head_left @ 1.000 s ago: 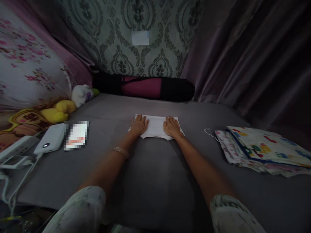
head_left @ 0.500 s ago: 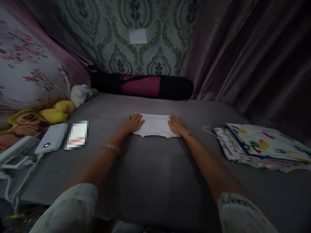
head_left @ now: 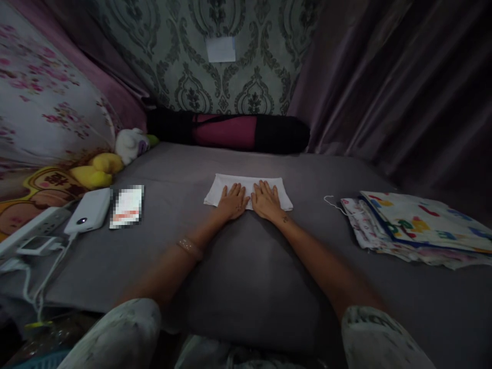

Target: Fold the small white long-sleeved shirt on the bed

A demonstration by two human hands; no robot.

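A folded white cloth (head_left: 248,182), perhaps a garment, lies flat on the grey bed sheet (head_left: 238,277) in front of me. My left hand (head_left: 232,202) rests palm down on its near half, fingers stretched out. Close beside it, my right hand (head_left: 265,200) also lies flat on the cloth with spread fingers. Both palms cover part of the near edge. At the right is a stack of folded printed fabric (head_left: 426,220), with a white string trailing from its left side.
On the left lie a white power bank (head_left: 90,210), a power strip (head_left: 42,228) with cables, and a blurred-out flat item (head_left: 127,206). Plush toys (head_left: 96,171) line the left edge. A black and maroon long bag (head_left: 226,131) lies along the back wall.
Both hands have moved inward from the cloth's left and right ends to its near middle. The cloth's near edge now looks straighter. The view has shifted slightly.
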